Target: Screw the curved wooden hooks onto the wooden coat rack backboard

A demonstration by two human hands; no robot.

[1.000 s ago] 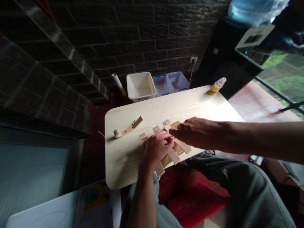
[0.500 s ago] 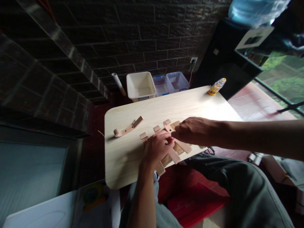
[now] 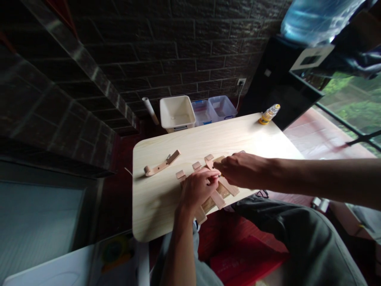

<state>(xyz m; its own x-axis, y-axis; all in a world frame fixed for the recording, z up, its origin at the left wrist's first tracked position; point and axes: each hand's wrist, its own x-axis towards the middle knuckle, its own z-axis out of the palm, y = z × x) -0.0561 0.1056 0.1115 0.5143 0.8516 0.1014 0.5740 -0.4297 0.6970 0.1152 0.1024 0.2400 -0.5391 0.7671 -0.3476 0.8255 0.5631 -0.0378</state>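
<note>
On the table, a wooden rack of several pale curved strips (image 3: 218, 200) crosses a brown board (image 3: 208, 204). My left hand (image 3: 199, 186) lies over the middle strips, with thumb and fingertips pinched together; whatever they hold is too small to name. Close to those fingertips, my right hand (image 3: 238, 170) is curled closed above the strips on the right. A small dark tip shows between the two hands, but the thing in my right hand is hidden. Apart to the left lies a loose curved wooden hook (image 3: 160, 166) with a thin metal piece on it.
A clear bottle with a yellow base (image 3: 269, 114) stands at the far right of the table (image 3: 154, 206). Behind the table are a white bin (image 3: 177, 112), clear plastic boxes (image 3: 222, 107) and a white tube (image 3: 150, 110) against the brick wall.
My right hand has shifted slightly, and a small dark tip now shows between the hands. The whole view has tilted a little; the loose hook stays in place.
</note>
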